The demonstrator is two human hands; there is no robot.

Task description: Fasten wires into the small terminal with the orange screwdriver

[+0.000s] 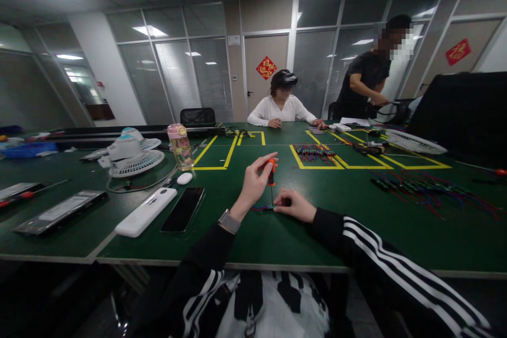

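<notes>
My left hand (252, 184) holds an upright screwdriver (271, 175) by its orange and black handle, the fingers along the top. The thin shaft points straight down at a small green circuit board (270, 207) lying on the table. Red and blue wires run off the board's left side. My right hand (298, 206) pinches the board's right edge between thumb and fingers, low against the table. Whether the screwdriver's tip sits in a screw is too small to tell.
A black phone (182, 209), a white power bank (146, 212), a bottle (181, 148) and a white fan (137, 156) stand left on the green table. Wired boards (420, 187) lie right, more (315, 154) inside yellow tape. Two people are across the table.
</notes>
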